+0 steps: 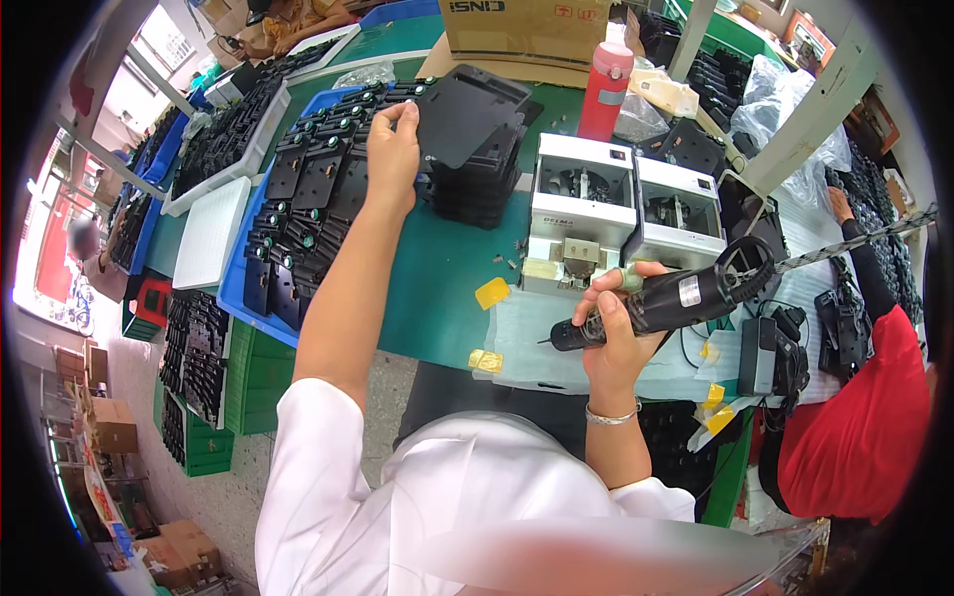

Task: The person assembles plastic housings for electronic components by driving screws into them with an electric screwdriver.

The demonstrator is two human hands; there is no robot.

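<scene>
Right hand [616, 333] fingers clenched round black electric screwdriver [676, 296]; left arm outstretched, fingers pinching black plate [467, 119] atop stack

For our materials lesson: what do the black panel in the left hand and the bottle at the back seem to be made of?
Black panel, pinched by the left hand: probably moulded plastic, with a matt, even surface and thin, flat shape. Red bottle: smooth coloured body, metal or plastic, unclear which, with a paler pink cap.

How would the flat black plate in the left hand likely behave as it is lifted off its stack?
The black plate looks thin and moulded, so probably stiff and light; the left hand raises it by one edge with its fingertips and it shows no sag. Its smooth face may be a little slippery. Being flat, it is unlikely to roll.
</scene>
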